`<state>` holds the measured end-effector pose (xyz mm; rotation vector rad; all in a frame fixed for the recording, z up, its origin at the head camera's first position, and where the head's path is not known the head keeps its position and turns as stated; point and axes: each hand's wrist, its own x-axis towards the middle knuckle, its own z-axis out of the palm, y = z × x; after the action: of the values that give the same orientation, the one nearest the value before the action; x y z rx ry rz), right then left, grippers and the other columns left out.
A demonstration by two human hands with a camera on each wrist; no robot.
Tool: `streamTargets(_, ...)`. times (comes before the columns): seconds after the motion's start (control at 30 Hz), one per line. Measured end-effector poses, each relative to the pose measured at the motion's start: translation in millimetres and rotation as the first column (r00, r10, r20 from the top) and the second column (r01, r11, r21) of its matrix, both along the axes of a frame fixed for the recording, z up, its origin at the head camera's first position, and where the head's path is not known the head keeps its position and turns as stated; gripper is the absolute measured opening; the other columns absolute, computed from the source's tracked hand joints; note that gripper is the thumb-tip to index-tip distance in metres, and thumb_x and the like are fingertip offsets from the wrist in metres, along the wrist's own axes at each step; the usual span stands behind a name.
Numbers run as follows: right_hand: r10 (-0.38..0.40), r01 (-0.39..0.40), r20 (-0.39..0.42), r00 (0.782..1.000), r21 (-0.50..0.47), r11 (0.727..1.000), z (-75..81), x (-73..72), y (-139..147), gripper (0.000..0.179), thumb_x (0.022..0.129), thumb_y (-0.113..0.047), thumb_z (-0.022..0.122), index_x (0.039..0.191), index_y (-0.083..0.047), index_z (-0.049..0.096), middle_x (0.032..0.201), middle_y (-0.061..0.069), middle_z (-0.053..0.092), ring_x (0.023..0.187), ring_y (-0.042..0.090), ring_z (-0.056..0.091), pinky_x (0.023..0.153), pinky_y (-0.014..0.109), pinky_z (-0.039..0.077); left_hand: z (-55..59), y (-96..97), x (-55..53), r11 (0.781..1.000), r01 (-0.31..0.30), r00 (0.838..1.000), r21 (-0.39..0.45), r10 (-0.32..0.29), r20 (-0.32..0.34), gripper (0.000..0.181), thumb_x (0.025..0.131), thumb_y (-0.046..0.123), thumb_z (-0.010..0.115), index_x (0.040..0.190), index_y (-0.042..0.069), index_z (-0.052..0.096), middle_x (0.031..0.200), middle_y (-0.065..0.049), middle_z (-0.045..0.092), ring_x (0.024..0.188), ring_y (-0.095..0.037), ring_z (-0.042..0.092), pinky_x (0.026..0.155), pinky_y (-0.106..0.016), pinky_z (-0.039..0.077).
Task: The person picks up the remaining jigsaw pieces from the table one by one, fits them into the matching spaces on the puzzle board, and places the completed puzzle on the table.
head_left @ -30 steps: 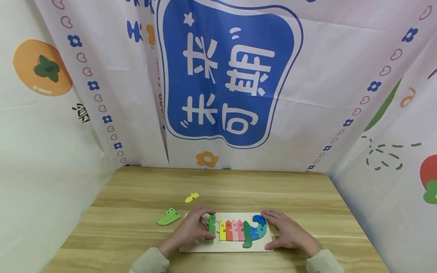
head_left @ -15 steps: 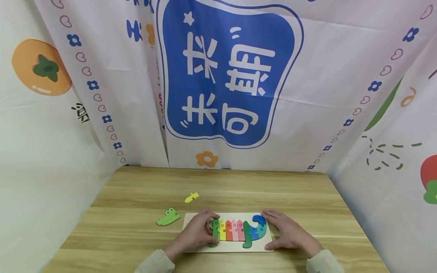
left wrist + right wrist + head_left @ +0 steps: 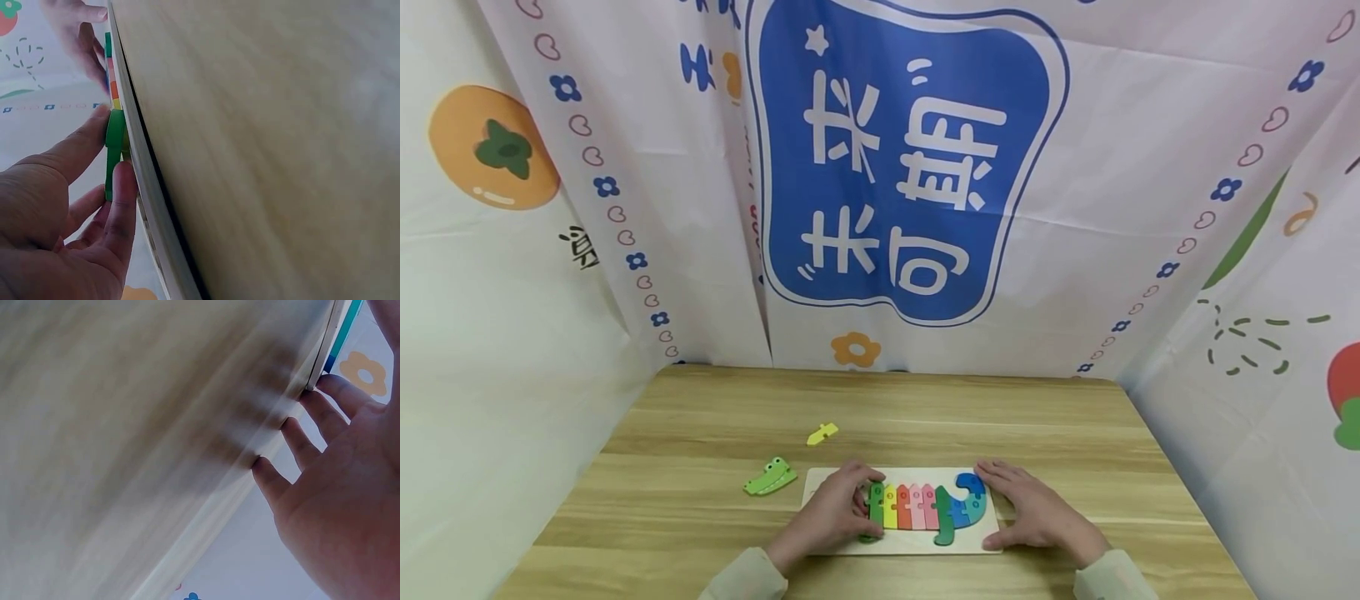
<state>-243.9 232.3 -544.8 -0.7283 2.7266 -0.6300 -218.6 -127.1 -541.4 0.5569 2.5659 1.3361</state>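
Note:
My left hand pinches a green puzzle piece between thumb and fingers, at the left end of a row of coloured pieces on the pale wooden puzzle board. Right beside it sits a yellow piece, followed by orange and pink ones. A green leg piece and a blue curled tail fill the right end. With fingers spread, my right hand rests along the board's right edge, its fingertips on the tabletop. The board's left part is partly hidden by my left hand.
Left of the board lies a light green crocodile head piece with eyes and teeth. A loose yellow piece lies behind the board on the wooden table. Printed cloth hangs at the back and sides.
My left hand has moved right with the green piece, bringing it up against the yellow piece in the row. My right hand has stayed at the board's edge.

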Motion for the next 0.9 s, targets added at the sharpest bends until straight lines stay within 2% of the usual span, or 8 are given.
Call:
streamTargets(0.37, -0.005, 0.006, 0.018, 1.000, -0.009, 1.000, 0.9, 0.5, 0.1, 0.109, 0.072, -0.064, 0.085, 0.159, -0.016, 0.042, 0.165, 0.009, 0.039, 0.154, 0.044, 0.029, 0.118, 0.072, 0.028, 0.2, -0.1, 0.4, 0.994, -0.005, 0.999, -0.105, 0.000, -0.050, 0.069, 0.073, 0.026, 0.096, 0.132, 0.005, 0.066, 0.111, -0.001, 0.059, 0.078, -0.010, 0.055, 0.064, -0.019, 0.048)
streamTargets(0.9, -0.015, 0.015, 0.031, 0.999, 0.004, 1.000, 3.3, 1.3, -0.7, 0.109, 0.072, -0.064, 0.085, 0.159, -0.017, 0.041, 0.166, 0.008, 0.039, 0.154, 0.043, 0.029, 0.119, 0.071, 0.028, -2.0, -2.6, -1.0, 0.991, 0.007, 0.997, -0.133, -0.017, -0.077, 0.068, 0.075, 0.032, 0.094, 0.131, 0.006, 0.066, 0.107, 0.001, 0.060, 0.076, -0.009, 0.054, 0.062, -0.020, 0.045)
